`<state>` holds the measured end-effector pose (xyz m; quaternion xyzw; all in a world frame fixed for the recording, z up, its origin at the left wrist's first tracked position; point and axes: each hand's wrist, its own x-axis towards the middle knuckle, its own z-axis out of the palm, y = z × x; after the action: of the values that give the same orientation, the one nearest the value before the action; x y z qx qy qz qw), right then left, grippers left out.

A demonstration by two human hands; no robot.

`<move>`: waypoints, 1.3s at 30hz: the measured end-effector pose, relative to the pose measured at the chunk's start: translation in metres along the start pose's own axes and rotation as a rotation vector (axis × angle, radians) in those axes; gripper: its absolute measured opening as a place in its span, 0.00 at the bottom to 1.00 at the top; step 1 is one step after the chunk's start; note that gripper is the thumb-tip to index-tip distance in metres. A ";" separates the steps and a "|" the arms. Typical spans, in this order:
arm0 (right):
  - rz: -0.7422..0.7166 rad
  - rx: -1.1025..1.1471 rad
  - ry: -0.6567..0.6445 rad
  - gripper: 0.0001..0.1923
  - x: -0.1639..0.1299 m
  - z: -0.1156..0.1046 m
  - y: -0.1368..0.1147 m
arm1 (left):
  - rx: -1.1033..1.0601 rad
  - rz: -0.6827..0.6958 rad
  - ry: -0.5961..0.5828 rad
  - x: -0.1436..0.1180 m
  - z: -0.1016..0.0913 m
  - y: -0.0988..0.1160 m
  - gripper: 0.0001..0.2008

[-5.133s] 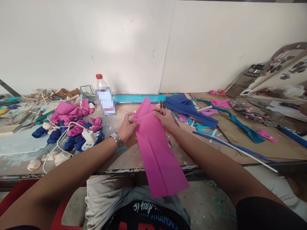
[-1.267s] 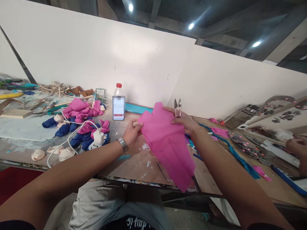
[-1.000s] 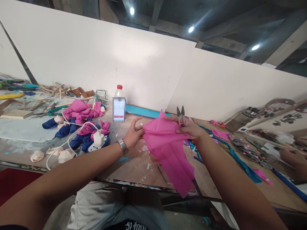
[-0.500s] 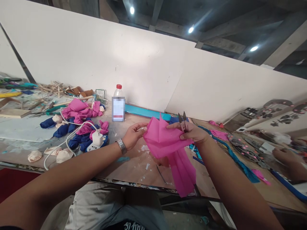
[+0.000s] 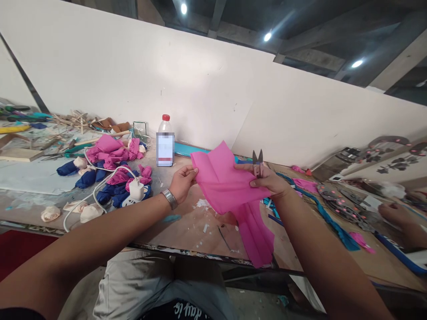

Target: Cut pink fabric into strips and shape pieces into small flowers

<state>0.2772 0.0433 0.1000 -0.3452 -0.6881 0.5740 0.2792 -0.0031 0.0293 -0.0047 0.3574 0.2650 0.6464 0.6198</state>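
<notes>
A bright pink piece of cloth [image 5: 220,178] is stretched between my two hands above the workbench, with a folded tail hanging down to the bench's front edge. At its upper left corner, my left hand [image 5: 184,182] pinches the fabric between thumb and fingers. My right hand [image 5: 267,180] grips the cloth's right side, thumb on top. Also held in that hand is a pair of scissors [image 5: 257,161], blades pointing up and spread slightly apart; the handles are mostly hidden by the fingers.
A red-capped bottle [image 5: 166,126] stands behind, a phone [image 5: 165,150] in front of it. To the left lie pink and blue cloth bundles [image 5: 110,153], a white charger with cable [image 5: 136,189] and wood scraps [image 5: 80,120]. At right are a teal strip [image 5: 328,222] and another person's hand [image 5: 396,218].
The cloth's upper part has been spread flatter and wider. My left hand has moved slightly left, pulling the corner outward, while my right hand keeps its hold with the scissors.
</notes>
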 end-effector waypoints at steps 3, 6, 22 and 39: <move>-0.021 -0.042 0.158 0.38 0.003 -0.002 0.002 | -0.004 0.021 0.026 0.003 -0.002 0.001 0.19; -0.050 -0.104 0.214 0.38 0.007 -0.005 0.003 | -0.018 0.062 0.076 0.006 -0.004 0.002 0.19; 0.002 -0.217 0.160 0.34 -0.002 -0.016 0.006 | 0.046 0.101 0.120 0.009 -0.007 -0.002 0.23; -0.030 -0.191 0.171 0.35 0.004 -0.001 0.004 | -0.027 -0.117 -0.075 -0.001 0.000 0.001 0.25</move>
<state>0.2761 0.0480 0.0965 -0.4076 -0.7185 0.4701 0.3109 -0.0039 0.0287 -0.0041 0.3568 0.2534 0.5989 0.6707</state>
